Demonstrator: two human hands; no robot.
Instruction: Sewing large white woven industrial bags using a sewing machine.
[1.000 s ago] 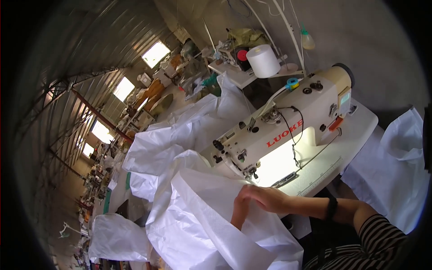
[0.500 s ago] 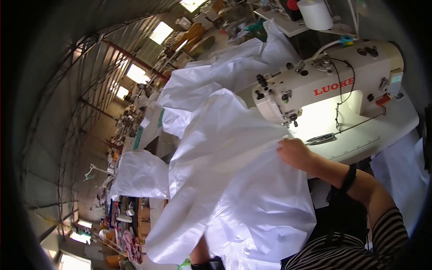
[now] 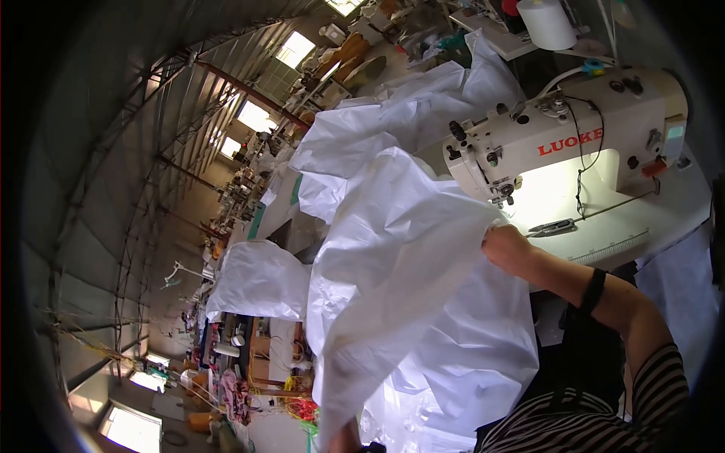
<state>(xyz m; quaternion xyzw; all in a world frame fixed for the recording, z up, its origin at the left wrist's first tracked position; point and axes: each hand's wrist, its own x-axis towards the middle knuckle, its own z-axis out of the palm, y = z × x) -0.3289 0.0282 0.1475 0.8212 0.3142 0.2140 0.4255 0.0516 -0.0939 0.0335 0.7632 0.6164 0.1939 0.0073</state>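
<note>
A large sheet of thin, glossy white fabric (image 3: 393,249) drapes in folds across the middle, with its upper right part beside the needle area of a white sewing machine (image 3: 559,143). My right hand (image 3: 507,251) pinches the fabric's edge just in front of the needle area. At the lower edge, a little of my left forearm (image 3: 346,439) shows. The fabric covers my left hand, so its fingers are hidden. Thread snips (image 3: 553,228) lie on the machine bed, right of my right hand.
More white fabric (image 3: 408,106) is heaped behind the machine, and another white piece (image 3: 258,281) lies to the left. A cone of white thread (image 3: 547,24) stands at the far right. Pale fabric (image 3: 680,287) hangs beyond the bed's right side. Cluttered worktables recede to the left.
The lower left part of the fabric has folded over to the right, and my left forearm has sunk toward the lower edge. My right hand keeps its pinch. The whole view has shifted slightly.
</note>
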